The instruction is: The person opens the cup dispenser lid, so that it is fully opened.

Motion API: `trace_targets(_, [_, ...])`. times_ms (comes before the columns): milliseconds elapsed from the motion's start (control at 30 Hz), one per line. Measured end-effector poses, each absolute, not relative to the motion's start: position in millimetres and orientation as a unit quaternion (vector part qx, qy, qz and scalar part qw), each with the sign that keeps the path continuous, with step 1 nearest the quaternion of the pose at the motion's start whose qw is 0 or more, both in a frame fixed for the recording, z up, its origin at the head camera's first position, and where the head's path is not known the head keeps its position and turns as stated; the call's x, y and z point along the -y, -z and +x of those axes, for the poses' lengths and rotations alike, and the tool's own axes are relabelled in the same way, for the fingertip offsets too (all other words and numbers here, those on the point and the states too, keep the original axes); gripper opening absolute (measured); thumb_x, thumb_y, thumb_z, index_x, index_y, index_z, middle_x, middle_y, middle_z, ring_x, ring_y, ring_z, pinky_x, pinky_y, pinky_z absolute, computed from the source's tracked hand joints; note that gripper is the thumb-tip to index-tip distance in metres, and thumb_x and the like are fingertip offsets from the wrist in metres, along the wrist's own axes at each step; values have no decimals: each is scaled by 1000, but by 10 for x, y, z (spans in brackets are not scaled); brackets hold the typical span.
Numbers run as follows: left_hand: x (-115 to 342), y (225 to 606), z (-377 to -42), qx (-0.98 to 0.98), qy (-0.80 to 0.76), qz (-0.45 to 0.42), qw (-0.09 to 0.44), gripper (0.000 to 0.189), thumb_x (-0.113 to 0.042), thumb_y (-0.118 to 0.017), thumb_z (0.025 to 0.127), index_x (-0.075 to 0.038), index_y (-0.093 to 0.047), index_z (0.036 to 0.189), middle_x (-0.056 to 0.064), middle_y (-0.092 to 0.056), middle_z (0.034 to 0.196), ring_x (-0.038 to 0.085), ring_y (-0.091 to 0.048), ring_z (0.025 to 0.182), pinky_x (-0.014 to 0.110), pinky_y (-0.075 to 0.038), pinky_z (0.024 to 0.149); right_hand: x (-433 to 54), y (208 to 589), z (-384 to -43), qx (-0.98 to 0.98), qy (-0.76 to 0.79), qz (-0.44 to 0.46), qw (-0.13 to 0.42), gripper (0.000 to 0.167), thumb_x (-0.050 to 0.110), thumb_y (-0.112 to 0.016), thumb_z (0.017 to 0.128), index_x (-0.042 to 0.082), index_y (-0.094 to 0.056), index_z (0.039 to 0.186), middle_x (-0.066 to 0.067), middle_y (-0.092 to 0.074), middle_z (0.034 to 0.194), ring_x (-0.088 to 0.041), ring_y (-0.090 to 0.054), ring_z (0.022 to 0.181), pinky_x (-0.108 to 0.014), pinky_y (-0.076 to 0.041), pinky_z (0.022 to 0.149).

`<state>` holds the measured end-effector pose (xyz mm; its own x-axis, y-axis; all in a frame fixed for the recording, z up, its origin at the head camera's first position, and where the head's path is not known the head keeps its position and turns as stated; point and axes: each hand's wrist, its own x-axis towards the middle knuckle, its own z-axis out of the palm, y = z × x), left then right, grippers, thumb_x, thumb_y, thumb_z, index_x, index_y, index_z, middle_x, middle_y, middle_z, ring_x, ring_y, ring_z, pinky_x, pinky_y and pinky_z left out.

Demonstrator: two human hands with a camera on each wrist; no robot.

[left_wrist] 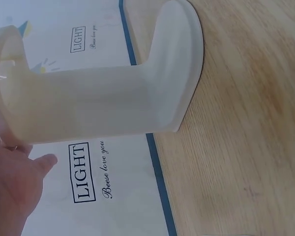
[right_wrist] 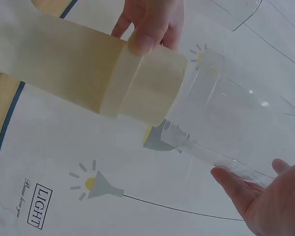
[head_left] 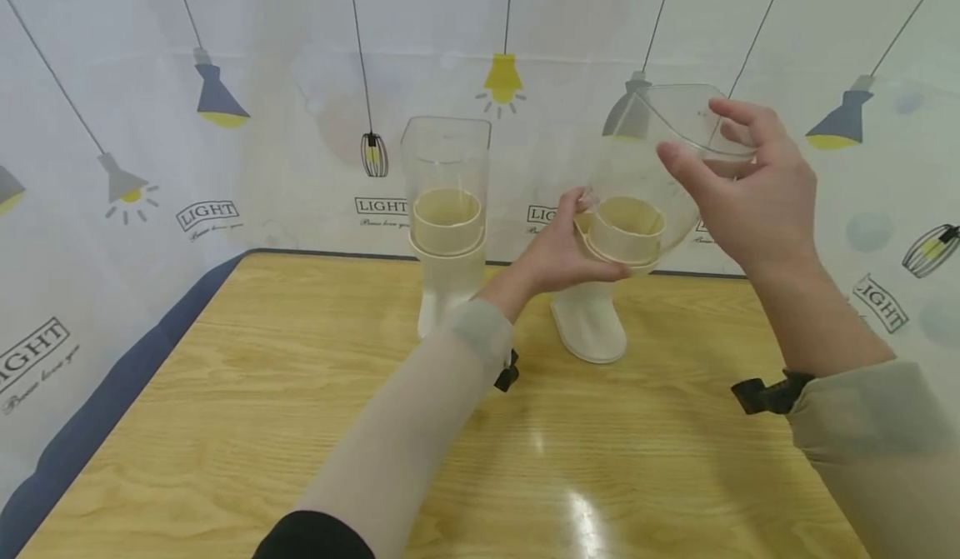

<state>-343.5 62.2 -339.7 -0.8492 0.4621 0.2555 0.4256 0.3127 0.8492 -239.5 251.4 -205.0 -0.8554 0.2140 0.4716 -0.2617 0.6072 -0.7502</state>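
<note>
Wood table [head_left: 637,442] below; left hand [head_left: 562,251] grips the stand [head_left: 591,326], fingers curled round it; right hand [head_left: 768,192] pinches the cup [head_left: 637,159] at the stand's one o'clock; likely best squared up, pressed evenly.

We see a wood-grain table [head_left: 262,392] edged by a blue band [head_left: 112,396] at left and back, and behind it a white backdrop [head_left: 277,126] printed with hanging lamps [head_left: 502,77] and boxed LIGHT labels [head_left: 381,207].
</note>
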Motion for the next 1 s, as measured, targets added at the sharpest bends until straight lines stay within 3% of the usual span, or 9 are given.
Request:
trace_targets(133, [-601, 3401, -3424, -811, -515, 275, 20, 138, -42, -103, 75, -20, -11, 176, 9, -31, 179, 29, -38, 163, 48, -36, 133, -2631, 1987, -2295, 845, -457, 5, 276, 63, 48, -86, 94, 43, -60, 151, -5, -55, 165, 16, -69, 98, -8, -52, 70])
trace_targets(400, [-654, 3525, -3281, -835, -497, 237, -1, 136, -56, -98, 76, -15, -16, 176, 11, -29, 176, 28, -42, 156, 48, -40, 130, -2990, 1991, -2068, 840, -446, -66, 301, 60, 44, -78, 100, 43, -56, 156, 13, -54, 156, 17, -64, 89, -8, -47, 79])
trace_targets(500, [-707, 3562, -3231, -841, -494, 221, -11, 135, -60, -96, 76, -15, -16, 176, 11, -31, 174, 27, -45, 153, 48, -44, 127, -3145, 2053, -1983, 851, -426, -103, 289, 63, 48, -73, 102, 47, -48, 160, 11, -49, 166, 19, -58, 86, -10, -43, 79])
trace_targets(667, [-831, 3584, -3171, -844, -505, 178, -28, 138, -68, -94, 74, -20, -15, 176, 9, -31, 175, 26, -49, 150, 49, -49, 122, -3378, 2257, -1905, 883, -371, -149, 246, 68, 61, -63, 104, 55, -33, 166, 8, -31, 180, 17, -50, 101, -9, -37, 74])
trace_targets(733, [-876, 3586, -3154, -839, -519, 161, -29, 137, -69, -94, 74, -23, -14, 176, 9, -31, 174, 27, -52, 146, 49, -52, 119, -3464, 2355, -1901, 890, -357, -160, 234, 71, 63, -61, 104, 54, -30, 168, 5, -29, 182, 7, -59, 123, -8, -35, 71])
trace_targets(833, [-915, 3585, -3136, -827, -544, 143, -29, 134, -67, -94, 75, -24, -16, 175, 10, -33, 172, 26, -55, 139, 46, -55, 115, -3582, 2511, -1927, 896, -345, -171, 221, 75, 65, -62, 103, 52, -29, 169, -1, -28, 182, -15, -57, 149, -6, -33, 69])
trace_targets(1000, [-900, 3582, -3149, -815, -561, 145, -28, 129, -62, -96, 76, -24, -20, 174, 11, -37, 168, 23, -58, 131, 41, -56, 110, -3797, 2806, -2038, 906, -332, -164, 204, 82, 64, -65, 102, 41, -31, 172, -11, -29, 181, -24, -60, 148, -5, -33, 65])
